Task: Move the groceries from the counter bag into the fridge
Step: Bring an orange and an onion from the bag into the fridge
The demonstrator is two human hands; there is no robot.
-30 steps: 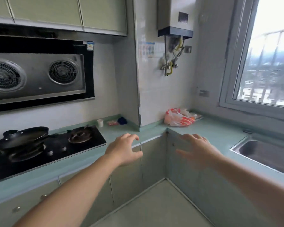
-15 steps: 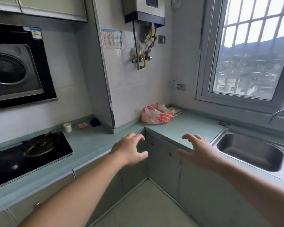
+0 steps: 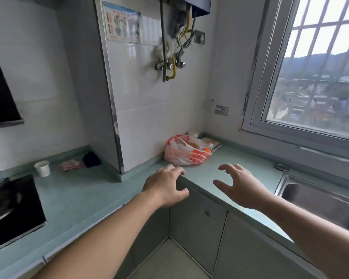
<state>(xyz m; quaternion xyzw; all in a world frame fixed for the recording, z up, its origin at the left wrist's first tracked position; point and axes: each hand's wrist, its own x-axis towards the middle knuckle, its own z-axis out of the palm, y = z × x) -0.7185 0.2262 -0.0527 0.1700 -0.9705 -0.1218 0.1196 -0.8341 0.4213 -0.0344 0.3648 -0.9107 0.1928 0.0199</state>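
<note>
A thin white and orange plastic grocery bag (image 3: 186, 152) lies in the corner of the green counter (image 3: 81, 196), against the tiled wall. Orange fruit shows through its open top. My left hand (image 3: 165, 187) hovers over the counter's inner corner, just in front of the bag, fingers apart and empty. My right hand (image 3: 243, 187) is held out to the right of the bag, over the counter, fingers spread and holding nothing. No fridge is in view.
A steel sink (image 3: 322, 202) sits at the right under the barred window (image 3: 318, 73). A black gas hob (image 3: 10, 210) is at the left, with a white cup (image 3: 42, 168), a pink packet (image 3: 70, 165) and a dark cloth (image 3: 91, 159) behind it. Pipes (image 3: 170, 57) hang from a wall heater above the bag.
The view has swung right and closer to the corner; the bag now looks nearer and larger. Both hands have reached further forward toward it, still empty.
</note>
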